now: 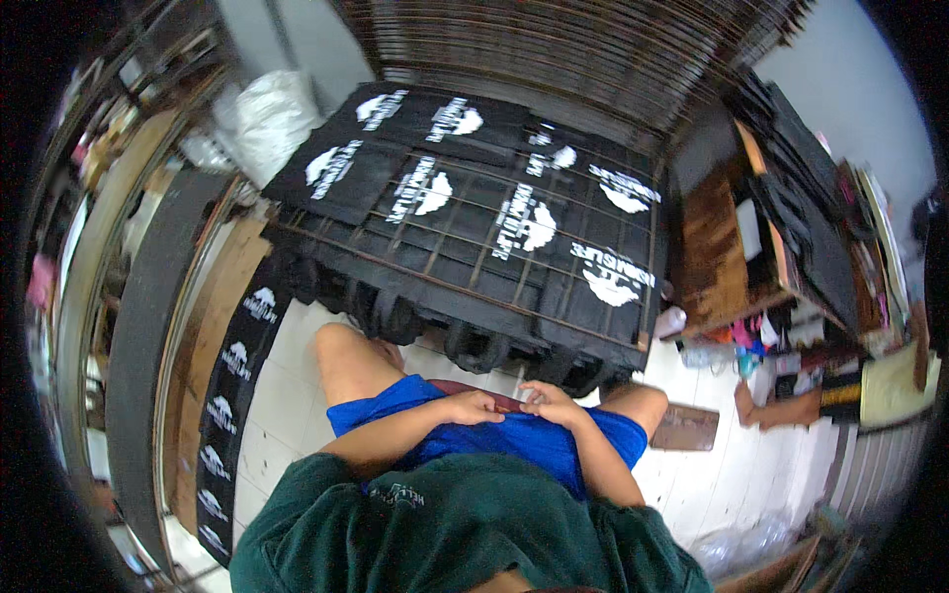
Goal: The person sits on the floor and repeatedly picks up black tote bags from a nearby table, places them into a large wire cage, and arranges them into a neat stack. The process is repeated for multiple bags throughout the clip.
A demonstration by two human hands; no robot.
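Note:
My left hand lies over the blue shorts on my lap, its fingers drawn together; anything between them is too small to make out. Beside it, a short gap away, my right hand has bent fingers that stand apart, with nothing visible in them. A dark red edge shows between and behind both hands. Beyond my knees, black cloth bags with white prints lie in rows on and under a metal grid rack. Black handle loops hang from its near side.
Stacked racks rise behind the bags. Wooden shelving stands at right, near another person's leg. A brown board lies on the white tiles. Long shelves and a printed black strip run along the left.

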